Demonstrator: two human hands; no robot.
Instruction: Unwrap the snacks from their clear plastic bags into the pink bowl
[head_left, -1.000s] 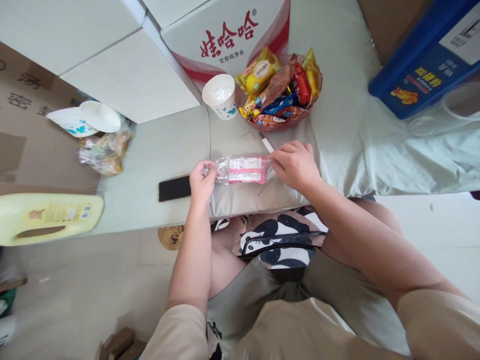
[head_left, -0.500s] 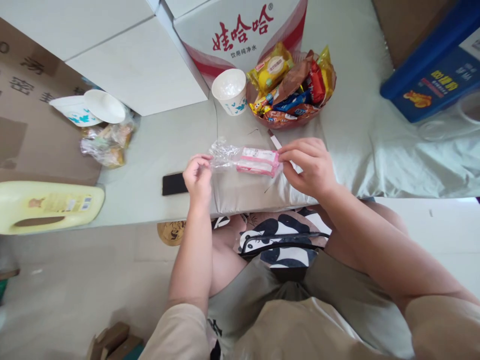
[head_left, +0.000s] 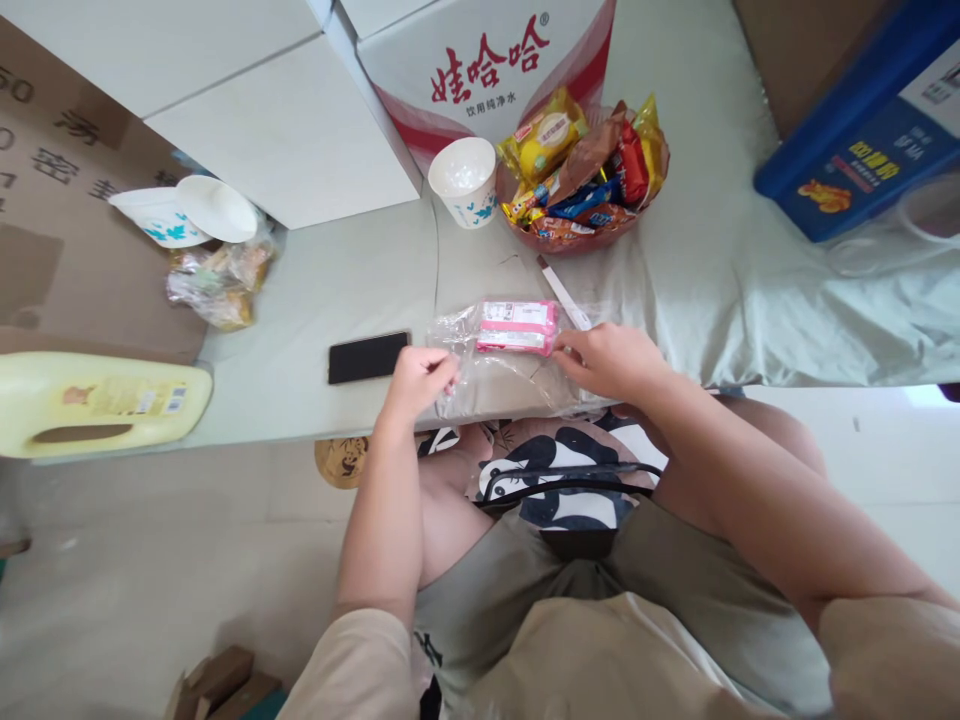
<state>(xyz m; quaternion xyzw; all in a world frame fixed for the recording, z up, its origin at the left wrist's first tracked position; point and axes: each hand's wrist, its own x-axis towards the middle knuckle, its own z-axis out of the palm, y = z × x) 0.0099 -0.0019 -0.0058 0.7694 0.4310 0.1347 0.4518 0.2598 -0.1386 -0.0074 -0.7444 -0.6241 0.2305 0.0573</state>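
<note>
A small pink-and-white packet (head_left: 516, 327) with printed labels lies on a spread sheet of clear plastic film (head_left: 491, 385) near the table's front edge. My left hand (head_left: 422, 381) is closed, pinching the film's left side. At the packet's lower right corner, my right hand (head_left: 609, 362) is closed with bent fingers on the film. Its fingertips are close against the packet, and what lies under the palm is hidden. A slim white stick with a dark tip (head_left: 564, 293) rests just beyond my right hand. Left of the film is a black phone (head_left: 368, 357).
Behind stand a paper cup (head_left: 463, 185) and a bowl of wrapped snacks (head_left: 581, 240), before a white-and-red carton (head_left: 487, 70). A yellow jug (head_left: 105, 400) and tipped paper cups (head_left: 217, 209) are left. To the right are a blue container (head_left: 847, 150) and a clear plastic vessel (head_left: 892, 235).
The clear film has gone from bunched to spread out under the packet. Both hands have moved lower, toward the table edge, and the left one slightly right. The phone shows fully.
</note>
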